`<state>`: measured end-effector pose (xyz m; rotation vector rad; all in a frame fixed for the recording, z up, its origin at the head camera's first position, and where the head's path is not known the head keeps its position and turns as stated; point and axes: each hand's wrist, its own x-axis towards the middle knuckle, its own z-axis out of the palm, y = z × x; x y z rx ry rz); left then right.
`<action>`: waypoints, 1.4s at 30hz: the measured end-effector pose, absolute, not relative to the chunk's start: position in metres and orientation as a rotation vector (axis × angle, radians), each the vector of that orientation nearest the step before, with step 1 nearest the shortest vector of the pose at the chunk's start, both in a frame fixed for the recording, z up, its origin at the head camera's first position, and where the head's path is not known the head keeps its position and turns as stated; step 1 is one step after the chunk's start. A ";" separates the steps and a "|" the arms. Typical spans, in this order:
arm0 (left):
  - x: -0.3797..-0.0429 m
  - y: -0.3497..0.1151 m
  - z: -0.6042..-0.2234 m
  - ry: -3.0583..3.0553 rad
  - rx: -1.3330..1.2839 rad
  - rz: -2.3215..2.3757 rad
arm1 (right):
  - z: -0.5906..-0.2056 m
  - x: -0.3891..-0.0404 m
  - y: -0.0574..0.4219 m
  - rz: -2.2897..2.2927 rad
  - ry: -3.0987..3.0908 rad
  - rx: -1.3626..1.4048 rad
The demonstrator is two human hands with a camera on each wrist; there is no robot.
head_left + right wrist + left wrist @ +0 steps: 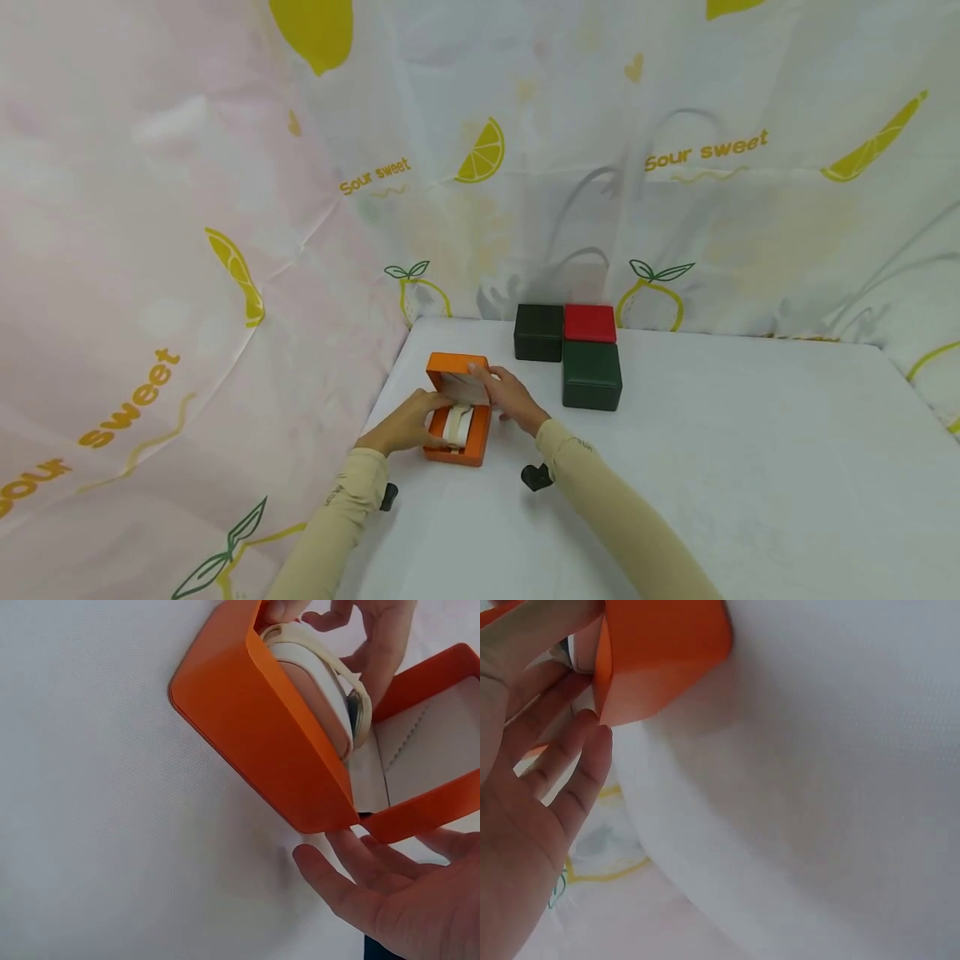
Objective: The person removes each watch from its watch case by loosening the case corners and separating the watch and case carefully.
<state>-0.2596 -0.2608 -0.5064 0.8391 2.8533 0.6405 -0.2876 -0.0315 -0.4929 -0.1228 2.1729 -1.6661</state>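
An orange watch box (477,450) stands on the white table, its lid (455,362) raised. Inside, a wristwatch (322,646) with a cream strap wraps a pale cushion (321,701). My left hand (408,423) reaches in from the left and grips the watch across its two ends, thumb on the strap near the front wall. Two of its fingers (585,780) stay outside the box in the left wrist view. My right hand (517,400) holds the raised lid from the right, with fingers (326,877) near the hinge in the right wrist view.
Behind and to the right stand three closed boxes: a black one (538,333), a red one (590,323) and a dark green one (592,379) in front of the red. A lemon-printed cloth (525,208) hangs along the back and left edges of the white table (750,467).
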 end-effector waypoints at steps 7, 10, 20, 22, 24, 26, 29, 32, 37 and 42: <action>-0.260 -0.246 -0.504 2.860 0.903 0.507 | -0.489 -0.285 -0.032 -1.670 2.188 -0.117; -0.260 -0.245 -0.500 2.894 0.934 0.443 | -0.489 -0.285 -0.032 -1.672 2.196 -0.118; -0.254 -0.249 -0.505 3.025 1.153 0.409 | -0.488 -0.281 -0.031 -1.577 2.398 -0.196; -0.252 -0.250 -0.506 3.079 1.226 0.391 | -0.491 -0.280 -0.031 -1.528 2.496 -0.282; -0.248 -0.251 -0.508 3.116 1.269 0.398 | -0.494 -0.276 -0.029 -1.469 2.604 -0.381; -0.243 -0.253 -0.510 3.137 1.277 0.478 | -0.499 -0.273 -0.028 -1.433 2.709 -0.484; -0.237 -0.257 -0.513 3.118 1.235 0.720 | -0.503 -0.267 -0.026 -1.412 2.904 -0.669; -0.232 -0.260 -0.514 2.995 1.102 1.082 | -0.501 -0.264 -0.024 -1.446 3.106 -0.963; -0.229 -0.263 -0.509 2.702 0.811 1.559 | -0.489 -0.255 -0.021 -1.482 3.111 -1.576; -0.226 -0.263 -0.499 2.503 0.627 1.757 | -0.485 -0.245 -0.021 -1.348 2.862 -1.743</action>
